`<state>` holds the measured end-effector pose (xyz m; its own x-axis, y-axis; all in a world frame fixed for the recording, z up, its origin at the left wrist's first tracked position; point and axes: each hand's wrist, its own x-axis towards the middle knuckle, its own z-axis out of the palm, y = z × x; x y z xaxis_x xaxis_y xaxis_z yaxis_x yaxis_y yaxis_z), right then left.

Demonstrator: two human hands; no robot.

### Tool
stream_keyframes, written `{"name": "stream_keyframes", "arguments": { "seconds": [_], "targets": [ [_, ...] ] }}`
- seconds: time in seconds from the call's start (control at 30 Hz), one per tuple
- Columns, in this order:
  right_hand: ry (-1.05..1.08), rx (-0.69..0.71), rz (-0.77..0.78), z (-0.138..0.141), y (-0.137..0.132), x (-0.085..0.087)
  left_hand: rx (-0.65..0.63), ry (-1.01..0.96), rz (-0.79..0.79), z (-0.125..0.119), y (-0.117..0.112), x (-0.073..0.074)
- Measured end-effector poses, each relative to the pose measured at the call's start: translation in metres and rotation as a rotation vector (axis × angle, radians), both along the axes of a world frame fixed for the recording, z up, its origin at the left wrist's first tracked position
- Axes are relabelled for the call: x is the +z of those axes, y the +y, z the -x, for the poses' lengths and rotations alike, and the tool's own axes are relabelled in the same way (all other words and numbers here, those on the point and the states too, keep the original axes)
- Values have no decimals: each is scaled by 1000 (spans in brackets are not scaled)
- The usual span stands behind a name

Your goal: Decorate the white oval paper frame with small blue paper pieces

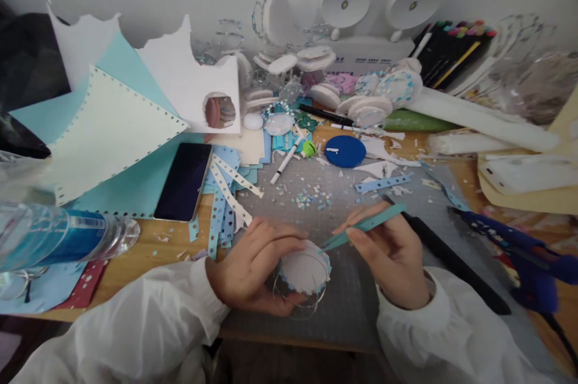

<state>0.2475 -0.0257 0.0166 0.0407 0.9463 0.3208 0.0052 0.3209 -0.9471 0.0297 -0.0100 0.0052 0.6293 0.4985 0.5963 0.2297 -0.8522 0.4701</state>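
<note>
My left hand [253,266] is closed round a small clear round cup [303,275] topped with a white disc edged in pale blue. My right hand [392,251] pinches teal tweezers [366,225], whose tips touch the disc's upper right rim. Both hands work over a grey cutting mat [316,191] at the table's front edge. White sleeves cover both wrists.
A dark phone [184,182] and punched blue paper strips [226,197] lie to the left. A plastic bottle [58,236] lies on its side at far left. A blue disc [345,151], a white pen [285,161], a blue glue gun [519,251] and several finished discs crowd the back.
</note>
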Motion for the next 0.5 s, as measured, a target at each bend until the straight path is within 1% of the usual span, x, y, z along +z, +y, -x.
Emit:
{"name": "stream_keyframes", "arguments": {
  "seconds": [0.17,0.3,0.5],
  "targets": [
    [9,21,51,-1,1,0,-17,-15,-4,0,1,-1],
    [48,53,49,-1,2,0,-24,-44,-23,0,1,-2],
    [93,76,68,-2,1,-2,-26,-53,-6,0,2,-1]
  ]
}}
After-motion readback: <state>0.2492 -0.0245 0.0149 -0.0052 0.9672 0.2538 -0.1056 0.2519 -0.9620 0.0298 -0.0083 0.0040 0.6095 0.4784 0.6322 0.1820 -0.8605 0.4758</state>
